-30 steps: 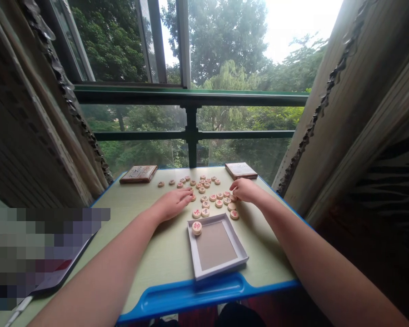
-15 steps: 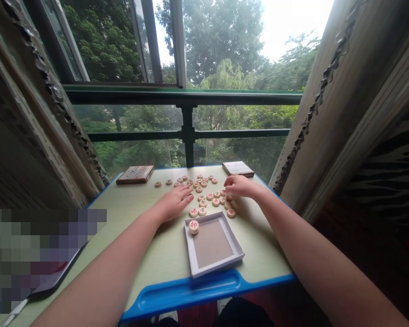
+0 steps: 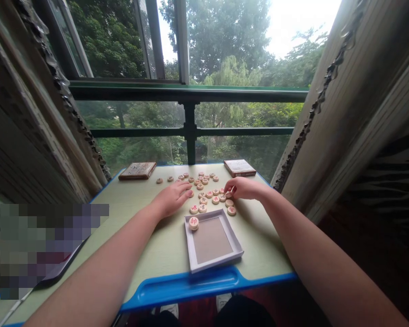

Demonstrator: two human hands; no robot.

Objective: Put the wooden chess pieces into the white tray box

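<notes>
Round wooden Chinese chess pieces (image 3: 215, 199) with red or dark characters lie scattered across the middle of the table. My left hand (image 3: 172, 198) rests palm down at the left of the pieces, fingers stretched out, with one piece (image 3: 191, 194) beside its thumb and fingertips. At the right side of the group, my right hand (image 3: 246, 188) has its thumb and fingers pinched at a pale chess piece (image 3: 228, 195), partly covered by the fingertips. Nearer to me lies a shallow white box tray (image 3: 236, 231). Stacked pieces (image 3: 193, 223), a red character on top, sit in its far left corner.
A flat brown box (image 3: 137, 170) lies at the table's far left, and another flat box (image 3: 239, 167) at the far right. A blue rim (image 3: 191, 284) edges the table. A dark device with a cable, partly blurred out, lies at the left. Curtains flank the window behind.
My right hand has moved slightly down and its fingertips have come onto a piece. My left hand has barely shifted. The whole view has tilted a little.
</notes>
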